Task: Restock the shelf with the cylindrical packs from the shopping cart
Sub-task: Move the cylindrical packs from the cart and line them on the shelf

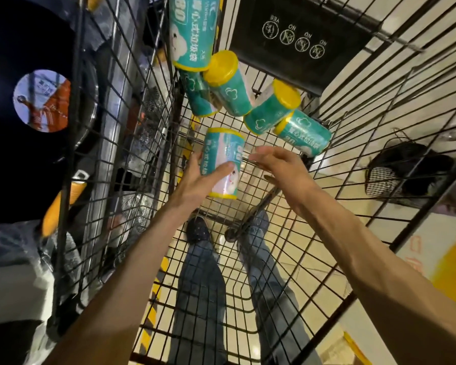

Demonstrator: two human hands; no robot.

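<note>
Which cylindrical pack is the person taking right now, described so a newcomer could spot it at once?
Start at the wire shopping cart and find the two bare arms reaching into it. The pack is the teal, yellow-rimmed cylinder in the left hand, with the open right hand beside it. Unlike the five packs clustered farther in, it sits apart and is the only one held.

left grip (195,177) curled, right grip (277,164) spread

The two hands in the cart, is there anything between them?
In the head view, one teal pack with yellow ends sits between them: the left hand holds it, and the open right hand reaches beside it.
</note>
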